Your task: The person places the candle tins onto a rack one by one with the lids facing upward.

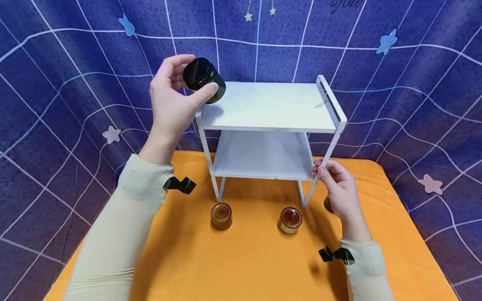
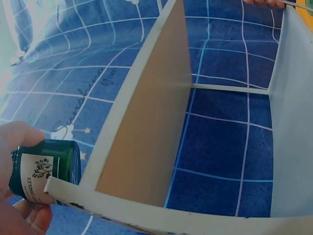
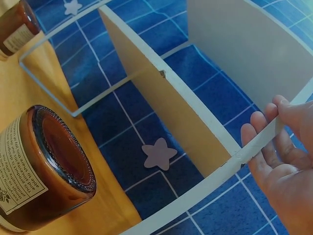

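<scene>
My left hand (image 1: 173,94) grips a dark green glass candle jar (image 1: 216,85) over the left end of the white two-tier shelf rack (image 1: 271,106). The left wrist view shows the jar's pale label (image 2: 36,174) with a printed tree, beside the rack's side frame. With fingers and thumb, my right hand (image 1: 340,186) holds the right leg of the rack near the lower shelf (image 1: 263,154). In the right wrist view those fingers (image 3: 259,132) curl around the white side bar.
Two amber candle jars, one left (image 1: 221,216) and one right (image 1: 290,220), stand on the orange cloth (image 1: 248,267) before the rack. Another dark jar (image 1: 329,205) is partly hidden behind my right hand. A blue grid-patterned curtain (image 1: 241,25) hangs behind.
</scene>
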`<state>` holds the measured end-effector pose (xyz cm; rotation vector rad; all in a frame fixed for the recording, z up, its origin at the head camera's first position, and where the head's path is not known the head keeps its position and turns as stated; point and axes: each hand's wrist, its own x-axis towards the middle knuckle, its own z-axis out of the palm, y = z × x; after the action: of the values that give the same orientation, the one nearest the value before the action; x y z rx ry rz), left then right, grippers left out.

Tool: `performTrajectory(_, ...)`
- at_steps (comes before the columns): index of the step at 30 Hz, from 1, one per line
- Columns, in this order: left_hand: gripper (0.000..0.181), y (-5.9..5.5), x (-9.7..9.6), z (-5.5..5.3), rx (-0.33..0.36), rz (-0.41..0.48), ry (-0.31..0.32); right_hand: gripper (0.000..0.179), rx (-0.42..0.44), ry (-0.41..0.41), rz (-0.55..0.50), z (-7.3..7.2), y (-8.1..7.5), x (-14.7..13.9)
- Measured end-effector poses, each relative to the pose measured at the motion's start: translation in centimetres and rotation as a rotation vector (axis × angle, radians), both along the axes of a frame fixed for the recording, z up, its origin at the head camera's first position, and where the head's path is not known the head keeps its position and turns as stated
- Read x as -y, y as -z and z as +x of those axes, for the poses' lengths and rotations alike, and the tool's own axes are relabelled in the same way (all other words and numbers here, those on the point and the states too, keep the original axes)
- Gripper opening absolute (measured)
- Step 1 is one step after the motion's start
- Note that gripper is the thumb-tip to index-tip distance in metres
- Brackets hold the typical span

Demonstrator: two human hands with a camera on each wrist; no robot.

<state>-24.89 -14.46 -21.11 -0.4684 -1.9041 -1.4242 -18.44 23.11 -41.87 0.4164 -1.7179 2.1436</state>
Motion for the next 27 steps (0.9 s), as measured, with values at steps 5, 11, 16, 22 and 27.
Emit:
performTrajectory(5, 0.058, 0.3, -0.4, -0.3, 0.009, -0.012, 0.015, 0.018, 0.000, 0.004, 0.003, 0.0, 0.0, 0.0)
performTrajectory(11, 0.061, 0.8, -0.7, -0.6, 0.010, -0.041, 0.026, 0.018, 0.001, 0.001, 0.000, 0.1, 0.0, 0.0)
performTrajectory(16, 0.061, 1.2, -0.9, -0.8, 0.022, -0.070, 0.020, 0.017, 0.003, 0.001, 0.001, 0.1, -0.1, 0.0)
performTrajectory(22, 0.061, 1.7, -1.3, -0.7, 0.047, -0.095, 0.023, 0.017, 0.003, -0.009, -0.001, 0.1, -0.1, 0.0)
performTrajectory(27, 0.060, 2.0, -1.4, -0.8, 0.041, -0.126, 0.024, 0.016, 0.004, -0.010, -0.003, 0.1, -0.1, 0.0)
